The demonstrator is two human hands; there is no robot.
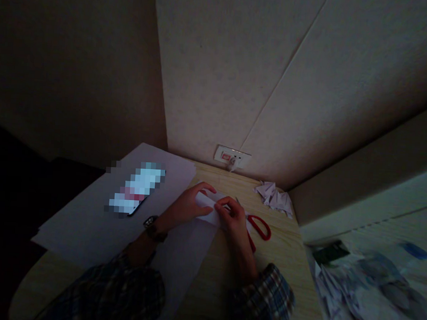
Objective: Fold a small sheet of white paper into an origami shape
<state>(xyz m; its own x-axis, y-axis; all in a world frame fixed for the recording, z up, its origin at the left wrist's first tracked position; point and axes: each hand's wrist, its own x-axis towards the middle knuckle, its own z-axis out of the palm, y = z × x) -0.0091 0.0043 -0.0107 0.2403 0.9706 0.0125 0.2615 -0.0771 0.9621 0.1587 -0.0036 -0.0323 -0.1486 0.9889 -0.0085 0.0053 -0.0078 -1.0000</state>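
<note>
Both of my hands work a small white piece of paper (211, 204) on a wooden table (280, 249). My left hand (187, 206), with a wristwatch on its wrist, lies on the paper's left side, fingers curled over its upper edge. My right hand (234, 218) pinches the paper's right part between thumb and fingers. Red-handled scissors (259, 226) lie on the table just right of my right hand, partly hidden by it.
Large white sheets (88, 220) cover the table's left side, with a phone-like object (136, 192) on them. Folded paper pieces (276, 196) lie at the back right corner. A wall socket (232, 157) sits behind. More scraps (353, 286) lie on the floor at right.
</note>
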